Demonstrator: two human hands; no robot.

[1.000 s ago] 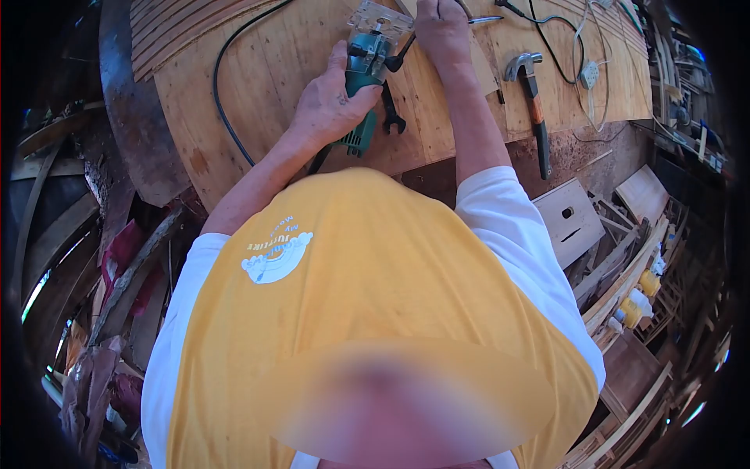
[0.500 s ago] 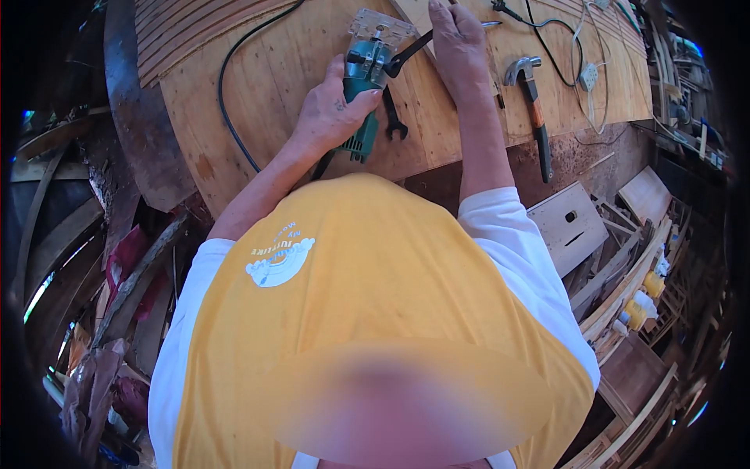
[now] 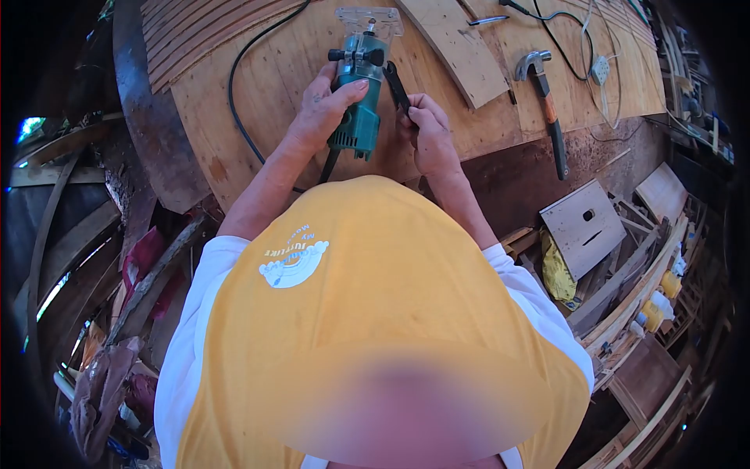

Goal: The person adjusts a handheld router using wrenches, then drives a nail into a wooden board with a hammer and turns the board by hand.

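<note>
My left hand [image 3: 322, 116] is wrapped round the body of a green trim router [image 3: 362, 117], its thumb lying across the front. The router lies with its clear base [image 3: 371, 19] pointing away from me and its collet showing below that base. Just right of the router, my right hand [image 3: 431, 137] is closed, thumb and fingers pinching the near end of a dark wrench [image 3: 397, 86]. The wrench's far end is close beside the router's upper body; I cannot tell whether they touch. The palm side of my right hand is hidden.
A flat board [image 3: 461, 55] lies on the plywood tabletop [image 3: 258, 102], a pen [image 3: 488, 20] beyond it. A claw hammer [image 3: 547, 109] overhangs the front edge at right. Cords and an outlet block [image 3: 600, 70] lie farther right. Wooden strips [image 3: 203, 31] cover the back left.
My right hand has come down and left, from beyond the router's right side to beside its body. The router has turned straighter. Only one wrench shows now; two showed before.
</note>
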